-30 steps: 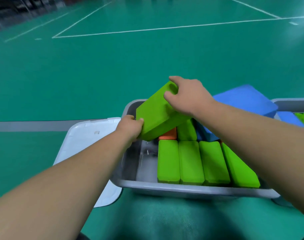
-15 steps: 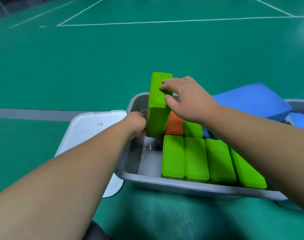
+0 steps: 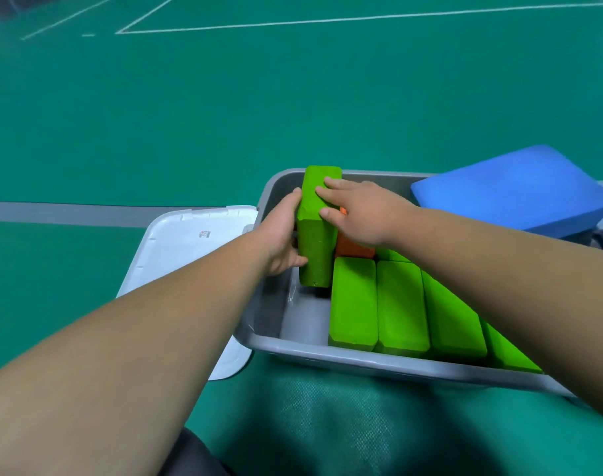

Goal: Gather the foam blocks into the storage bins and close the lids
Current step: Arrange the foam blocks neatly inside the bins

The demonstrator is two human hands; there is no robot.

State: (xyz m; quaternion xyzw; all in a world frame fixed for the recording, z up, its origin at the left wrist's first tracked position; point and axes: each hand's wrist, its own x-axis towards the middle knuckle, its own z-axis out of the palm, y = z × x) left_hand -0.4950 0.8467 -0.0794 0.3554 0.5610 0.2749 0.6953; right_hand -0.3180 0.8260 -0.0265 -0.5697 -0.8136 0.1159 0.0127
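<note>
**Now lower, on edge in the bin**

Grips the matte bright-green rectangular foam block (image 3: 316, 242) with the left hand (image 3: 282, 235), thumb and fingers curled round its edges; presses the right hand (image 3: 360, 213), fingers straight, on its upper face. Stands on edge at the left end of the smooth grey plastic storage bin (image 3: 327, 355), lower than half a second ago, just beside the orange foam block (image 3: 353, 249).

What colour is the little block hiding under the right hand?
Orange. The block shows best in the head view, partly covered by the right hand.
</note>
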